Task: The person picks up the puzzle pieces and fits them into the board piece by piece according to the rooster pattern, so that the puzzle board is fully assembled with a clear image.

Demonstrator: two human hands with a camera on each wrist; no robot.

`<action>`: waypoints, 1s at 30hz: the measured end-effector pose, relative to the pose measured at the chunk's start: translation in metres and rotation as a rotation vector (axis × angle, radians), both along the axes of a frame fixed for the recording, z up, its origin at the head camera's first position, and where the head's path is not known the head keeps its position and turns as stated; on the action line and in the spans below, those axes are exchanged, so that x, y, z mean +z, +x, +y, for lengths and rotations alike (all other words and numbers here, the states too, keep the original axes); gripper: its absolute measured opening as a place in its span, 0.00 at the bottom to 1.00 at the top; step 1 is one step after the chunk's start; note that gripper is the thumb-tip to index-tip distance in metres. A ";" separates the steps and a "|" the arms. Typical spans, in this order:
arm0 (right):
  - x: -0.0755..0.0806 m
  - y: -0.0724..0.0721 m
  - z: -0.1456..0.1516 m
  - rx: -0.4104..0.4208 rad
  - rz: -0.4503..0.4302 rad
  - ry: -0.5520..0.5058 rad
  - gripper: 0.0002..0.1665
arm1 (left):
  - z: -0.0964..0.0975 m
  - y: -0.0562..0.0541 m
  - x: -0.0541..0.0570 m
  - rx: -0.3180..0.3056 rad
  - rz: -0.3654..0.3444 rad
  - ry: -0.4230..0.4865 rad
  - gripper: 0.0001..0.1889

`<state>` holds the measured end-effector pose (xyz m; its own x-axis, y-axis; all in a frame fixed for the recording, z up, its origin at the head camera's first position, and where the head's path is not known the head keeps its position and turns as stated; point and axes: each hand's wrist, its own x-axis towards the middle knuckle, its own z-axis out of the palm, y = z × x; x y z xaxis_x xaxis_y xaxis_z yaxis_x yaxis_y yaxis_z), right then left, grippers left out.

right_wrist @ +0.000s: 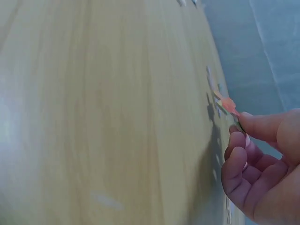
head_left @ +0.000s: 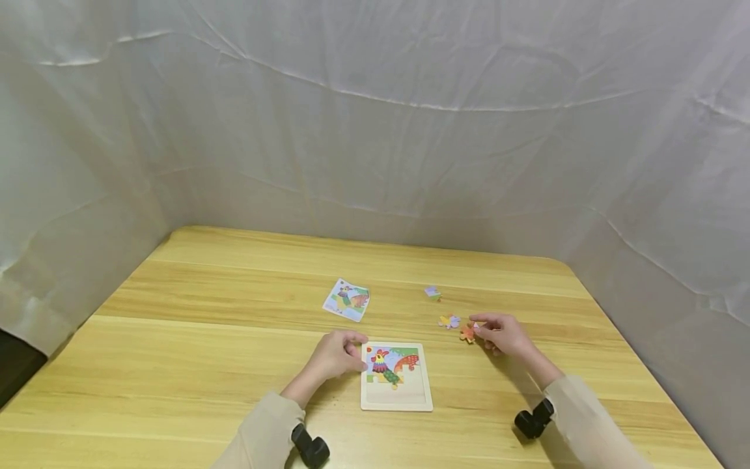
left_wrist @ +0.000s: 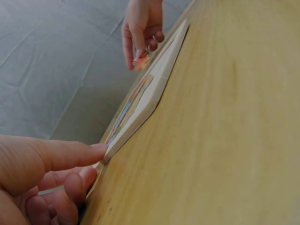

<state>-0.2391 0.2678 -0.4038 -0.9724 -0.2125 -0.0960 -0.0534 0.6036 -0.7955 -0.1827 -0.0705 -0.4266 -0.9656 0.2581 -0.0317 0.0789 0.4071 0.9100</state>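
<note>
A square wooden puzzle tray [head_left: 396, 405] lies on the table, partly filled with pieces of a colourful rooster picture; bare wood shows at its lower right. My left hand [head_left: 336, 355] holds the tray's left edge, thumb on the rim and a finger by the corner in the left wrist view. To the right of the tray, my right hand [head_left: 502, 332] pinches an orange puzzle piece [right_wrist: 228, 104] between thumb and index finger, just above the table. Its other fingers are curled in. Beside that piece lies a yellow and lilac puzzle piece [head_left: 450, 322].
A printed rooster picture card [head_left: 347, 300] lies behind the tray, to the left. Farther back on the right is a lilac and green puzzle piece [head_left: 432, 292]. Grey cloth [head_left: 375, 163] hangs around the wooden table [head_left: 234, 384]. Both wrists wear black cameras.
</note>
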 end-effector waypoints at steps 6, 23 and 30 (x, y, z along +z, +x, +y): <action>0.004 0.006 -0.014 0.018 -0.042 -0.092 0.18 | 0.000 0.000 0.000 0.003 0.007 -0.005 0.22; 0.003 0.023 -0.052 0.151 -0.062 -0.173 0.16 | 0.000 -0.001 0.000 0.003 0.013 -0.008 0.23; -0.002 0.031 -0.066 0.205 -0.104 -0.207 0.15 | 0.001 0.000 0.001 0.010 0.005 -0.011 0.22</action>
<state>-0.2081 0.2021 -0.4059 -0.8944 -0.4288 -0.1269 -0.0694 0.4134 -0.9079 -0.1827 -0.0700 -0.4256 -0.9682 0.2485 -0.0297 0.0794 0.4176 0.9052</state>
